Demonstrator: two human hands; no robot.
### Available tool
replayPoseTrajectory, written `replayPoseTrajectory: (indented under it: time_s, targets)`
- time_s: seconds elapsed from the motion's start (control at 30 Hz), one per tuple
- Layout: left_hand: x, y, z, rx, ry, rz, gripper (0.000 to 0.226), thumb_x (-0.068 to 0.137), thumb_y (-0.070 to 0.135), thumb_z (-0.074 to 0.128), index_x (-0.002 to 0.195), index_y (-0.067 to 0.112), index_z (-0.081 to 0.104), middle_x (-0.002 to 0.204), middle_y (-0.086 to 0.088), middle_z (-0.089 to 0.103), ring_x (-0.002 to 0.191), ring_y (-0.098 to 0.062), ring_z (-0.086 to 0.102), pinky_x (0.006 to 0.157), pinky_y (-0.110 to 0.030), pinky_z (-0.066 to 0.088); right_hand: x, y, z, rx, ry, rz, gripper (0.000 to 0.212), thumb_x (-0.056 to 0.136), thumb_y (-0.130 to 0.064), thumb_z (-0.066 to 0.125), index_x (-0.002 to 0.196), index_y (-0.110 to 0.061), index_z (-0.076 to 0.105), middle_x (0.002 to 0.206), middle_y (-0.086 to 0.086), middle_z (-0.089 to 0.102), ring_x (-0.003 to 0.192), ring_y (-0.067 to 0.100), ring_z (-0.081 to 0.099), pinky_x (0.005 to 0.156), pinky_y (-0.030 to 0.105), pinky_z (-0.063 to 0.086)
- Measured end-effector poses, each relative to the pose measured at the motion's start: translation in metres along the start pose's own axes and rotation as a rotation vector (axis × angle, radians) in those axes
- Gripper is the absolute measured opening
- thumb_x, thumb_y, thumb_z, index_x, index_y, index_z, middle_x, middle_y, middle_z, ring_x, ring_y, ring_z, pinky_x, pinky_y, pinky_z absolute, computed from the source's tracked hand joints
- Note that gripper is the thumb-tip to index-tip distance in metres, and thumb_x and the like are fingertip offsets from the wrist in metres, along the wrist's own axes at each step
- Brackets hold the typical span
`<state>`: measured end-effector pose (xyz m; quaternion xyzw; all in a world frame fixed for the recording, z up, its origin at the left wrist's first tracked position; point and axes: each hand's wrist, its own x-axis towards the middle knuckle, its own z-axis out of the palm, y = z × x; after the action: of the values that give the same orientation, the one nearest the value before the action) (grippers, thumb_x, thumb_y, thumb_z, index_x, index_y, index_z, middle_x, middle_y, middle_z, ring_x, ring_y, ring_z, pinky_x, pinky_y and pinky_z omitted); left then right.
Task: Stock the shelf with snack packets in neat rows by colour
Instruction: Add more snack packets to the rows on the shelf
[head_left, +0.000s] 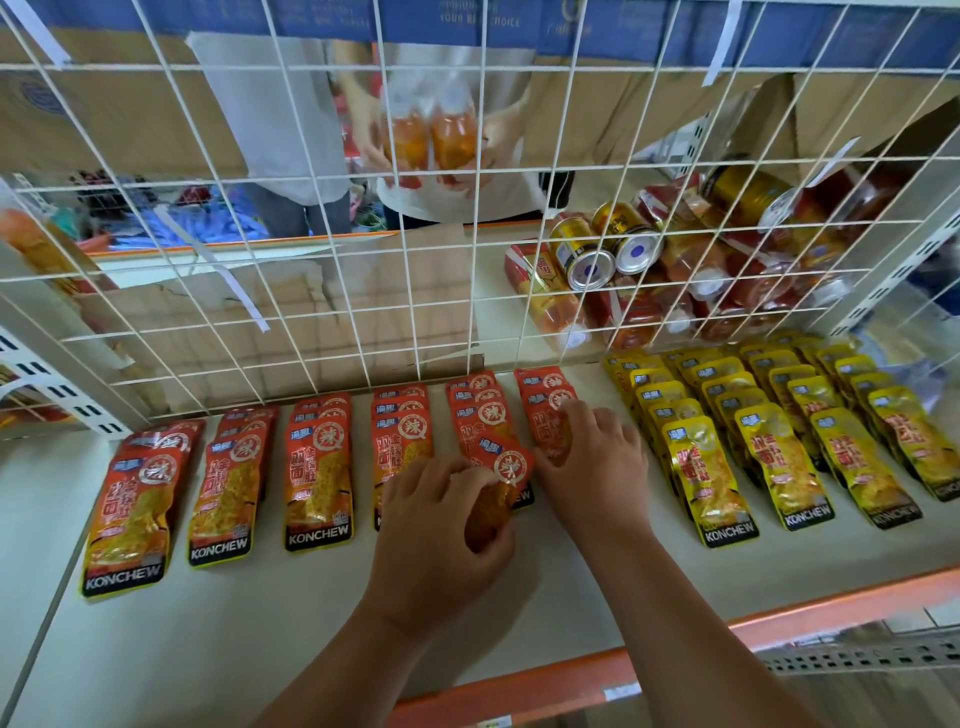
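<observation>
On the smooth white shelf (311, 623), left hand (441, 530) grips a glossy orange packet (506, 467); right hand (587, 462) presses a neighbouring packet (546, 423).

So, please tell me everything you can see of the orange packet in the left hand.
The orange packet is a glossy foil pouch with a small blue label and a white circle holding a red character near its top. The left hand grips its lower half, hiding the bottom. It leans right, over the front of the fifth orange row.
</observation>
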<state>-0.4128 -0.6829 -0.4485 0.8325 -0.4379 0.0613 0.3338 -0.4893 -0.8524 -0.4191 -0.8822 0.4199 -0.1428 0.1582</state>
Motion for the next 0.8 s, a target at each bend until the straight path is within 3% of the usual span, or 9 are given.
replayPoseTrajectory:
  time_s: [0.47, 0.8]
  targets:
    - [-0.0004, -0.001, 0.0015, 0.008, 0.003, 0.01, 0.044, 0.08, 0.054, 0.067, 0.115, 0.029, 0.064, 0.12, 0.009, 0.059, 0.115, -0.017, 0.053, 0.099, -0.042, 0.044, -0.0024, 0.002, -0.0013, 0.018, 0.008, 0.002, 0.061, 0.083, -0.062, 0.065, 0.131, -0.028, 0.052, 0.124, 0.003, 0.061, 0.112, 0.031, 0.054, 0.094, 0.045, 0.048]
    - [0.0008, -0.0005, 0.0002, 0.017, -0.009, 0.005, 0.041, 0.08, 0.053, 0.067, 0.114, 0.029, 0.064, 0.118, 0.01, 0.058, 0.112, -0.019, 0.055, 0.096, -0.046, 0.045, 0.0044, 0.0003, -0.0087, 0.059, 0.045, 0.035, 0.057, 0.08, -0.05, 0.067, 0.13, -0.026, 0.053, 0.114, 0.004, 0.062, 0.103, 0.033, 0.056, 0.088, 0.044, 0.05]
